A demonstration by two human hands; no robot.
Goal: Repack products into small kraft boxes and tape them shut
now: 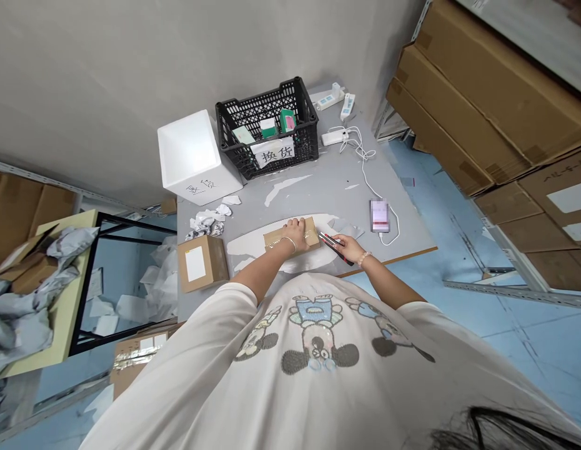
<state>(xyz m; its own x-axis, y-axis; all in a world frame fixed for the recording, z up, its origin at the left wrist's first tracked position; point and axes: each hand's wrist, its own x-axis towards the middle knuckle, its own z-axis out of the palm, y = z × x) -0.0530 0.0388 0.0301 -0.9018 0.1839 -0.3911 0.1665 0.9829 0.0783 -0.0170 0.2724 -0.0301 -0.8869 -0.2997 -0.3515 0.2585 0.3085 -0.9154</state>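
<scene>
A small taped cardboard box [312, 232] lies on the grey table [313, 187], close to its front edge. Across the top of this box rests my left hand [295, 234], its fingers bent over the far side. To the right, my right hand [350, 247] is closed around a black and red utility knife [332, 241], whose tip points at the box's right end. Whether the tip touches the box cannot be made out. White worn patches of the tabletop show around the box.
Left on the table are a labelled carton [215, 259], crumpled paper [208, 220] and a white foam box [190, 150]. Behind stands a black crate [272, 159] with small green boxes. On the right lie a phone [379, 215], its cable and power strips [335, 137].
</scene>
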